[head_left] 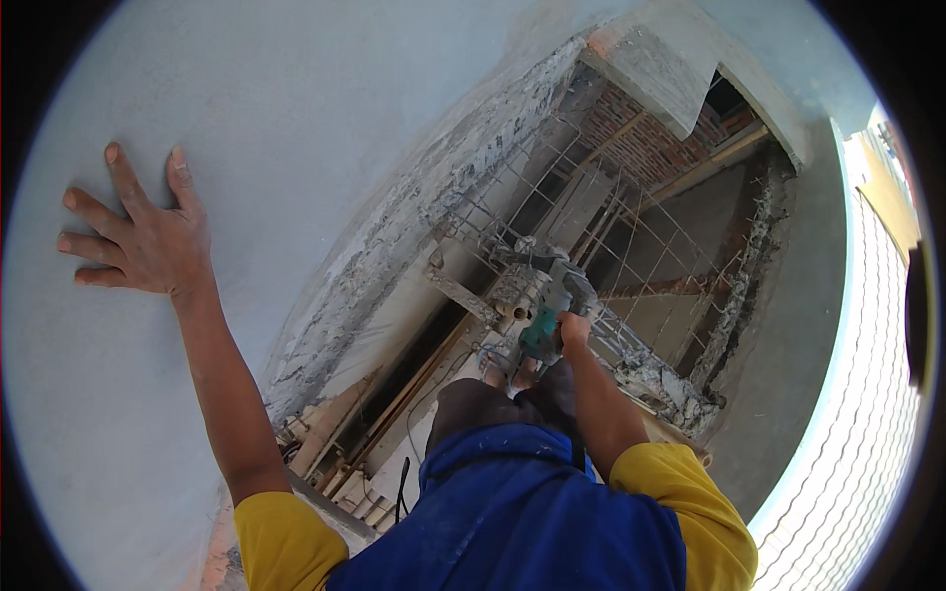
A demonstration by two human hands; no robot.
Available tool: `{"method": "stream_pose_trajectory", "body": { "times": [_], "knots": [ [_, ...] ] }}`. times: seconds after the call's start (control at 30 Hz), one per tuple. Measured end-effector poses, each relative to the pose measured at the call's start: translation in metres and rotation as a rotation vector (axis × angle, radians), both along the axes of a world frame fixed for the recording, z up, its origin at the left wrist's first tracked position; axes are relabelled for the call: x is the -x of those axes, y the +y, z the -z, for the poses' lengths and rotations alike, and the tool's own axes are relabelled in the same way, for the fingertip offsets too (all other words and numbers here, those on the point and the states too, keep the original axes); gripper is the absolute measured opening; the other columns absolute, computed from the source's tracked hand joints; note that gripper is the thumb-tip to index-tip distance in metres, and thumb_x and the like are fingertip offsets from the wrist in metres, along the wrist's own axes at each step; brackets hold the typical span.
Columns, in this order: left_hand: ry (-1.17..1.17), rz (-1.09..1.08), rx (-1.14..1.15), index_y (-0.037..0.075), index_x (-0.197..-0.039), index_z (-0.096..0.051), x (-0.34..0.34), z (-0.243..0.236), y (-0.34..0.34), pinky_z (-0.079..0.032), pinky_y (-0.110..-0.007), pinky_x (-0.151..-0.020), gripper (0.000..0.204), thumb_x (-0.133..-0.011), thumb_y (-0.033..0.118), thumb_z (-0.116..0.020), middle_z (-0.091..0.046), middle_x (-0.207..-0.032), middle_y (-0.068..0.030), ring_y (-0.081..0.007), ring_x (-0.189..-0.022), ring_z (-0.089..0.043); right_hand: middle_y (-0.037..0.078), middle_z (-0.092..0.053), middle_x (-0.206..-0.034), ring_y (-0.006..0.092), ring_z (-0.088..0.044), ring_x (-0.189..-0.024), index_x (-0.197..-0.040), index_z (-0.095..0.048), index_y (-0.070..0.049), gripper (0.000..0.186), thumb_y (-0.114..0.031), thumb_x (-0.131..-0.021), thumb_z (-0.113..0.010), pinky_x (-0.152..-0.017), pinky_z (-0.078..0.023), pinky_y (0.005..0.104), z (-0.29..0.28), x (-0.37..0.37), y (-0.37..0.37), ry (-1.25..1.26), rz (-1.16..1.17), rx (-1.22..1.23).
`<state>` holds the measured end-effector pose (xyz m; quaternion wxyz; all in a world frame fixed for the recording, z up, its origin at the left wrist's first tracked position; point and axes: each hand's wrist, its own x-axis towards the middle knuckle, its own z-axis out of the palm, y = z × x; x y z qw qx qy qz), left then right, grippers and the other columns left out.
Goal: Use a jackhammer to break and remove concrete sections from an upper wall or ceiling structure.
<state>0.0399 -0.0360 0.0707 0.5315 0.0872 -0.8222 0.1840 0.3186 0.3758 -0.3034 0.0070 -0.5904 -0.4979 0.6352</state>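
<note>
My left hand [148, 231] is open, fingers spread, lying flat on the pale grey plastered wall [305, 128] at the left. Lower, right of centre, my right hand [575, 331] is closed on a dusty green-and-grey power tool [541, 331], which looks like a demolition hammer. The tool is among broken concrete and exposed rebar, beside a short dusty pipe [519, 311]; its working tip I cannot make out. My bare-looking feet [498, 372] show just below the tool, partly hidden by my legs.
A jagged concrete edge [345, 295] runs along the wall. Below lies an opening with a rebar grid [631, 246], a brick wall [631, 128], planks [414, 394] and cables. A broken concrete beam [749, 276] borders the right side. Ribbed white sheeting [857, 394] is at the far right.
</note>
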Motion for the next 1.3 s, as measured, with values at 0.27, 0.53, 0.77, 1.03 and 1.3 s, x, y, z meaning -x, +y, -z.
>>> {"method": "stream_pose_trajectory", "body": {
  "times": [0.27,0.53,0.77,1.03,1.3],
  "knots": [
    [-0.005,0.033,-0.049,0.035,-0.144,-0.031,0.001,-0.002,0.001,0.016,-0.058,-0.106,0.076,-0.081,0.076,-0.036,-0.009,-0.155,-0.0154,-0.0419,-0.141,0.007,0.009,-0.052,-0.057,0.0218,-0.051,-0.046,-0.065,-0.055,0.000,0.009,-0.004,-0.069,-0.062,-0.044,-0.039,0.0356,-0.004,-0.019,0.022,-0.015,-0.057,-0.020],
    [0.034,0.118,-0.054,0.035,-0.144,-0.031,0.000,-0.003,-0.001,0.016,-0.058,-0.107,0.075,-0.081,0.075,-0.036,-0.009,-0.155,-0.0152,-0.0419,-0.141,0.007,0.010,-0.055,-0.062,0.0227,-0.053,-0.051,-0.070,-0.059,0.000,0.008,-0.006,-0.069,-0.063,-0.049,-0.041,0.0361,0.005,-0.036,0.042,-0.079,-0.202,-0.067],
    [0.043,-0.039,0.033,0.031,-0.144,-0.032,0.004,0.003,-0.009,0.016,-0.055,-0.108,0.076,-0.082,0.074,-0.036,-0.009,-0.155,-0.0156,-0.0392,-0.142,0.008,0.010,-0.058,-0.059,0.0229,-0.056,-0.048,-0.065,-0.059,0.004,0.012,-0.007,-0.066,-0.064,-0.048,-0.044,0.0371,0.021,-0.053,0.077,-0.115,-0.246,-0.090],
    [0.057,0.027,0.006,0.031,-0.146,-0.029,0.007,0.006,-0.009,0.018,-0.054,-0.108,0.075,-0.084,0.073,-0.035,-0.004,-0.155,-0.0150,-0.0374,-0.142,0.010,0.025,-0.065,-0.080,0.0356,-0.066,-0.079,-0.078,-0.064,0.011,0.031,-0.017,-0.065,-0.067,-0.068,-0.051,0.0412,0.067,-0.083,0.114,-0.305,-0.665,-0.422],
    [0.008,0.224,-0.052,0.034,-0.147,-0.021,-0.002,-0.001,0.014,0.019,-0.056,-0.106,0.074,-0.085,0.071,-0.038,0.003,-0.156,-0.0128,-0.0357,-0.141,0.018,0.031,-0.063,-0.096,0.0425,-0.061,-0.098,-0.086,-0.065,0.009,0.038,-0.021,-0.064,-0.065,-0.086,-0.050,0.0426,0.084,-0.084,0.119,-0.369,-0.900,-0.460]
  ]
}}
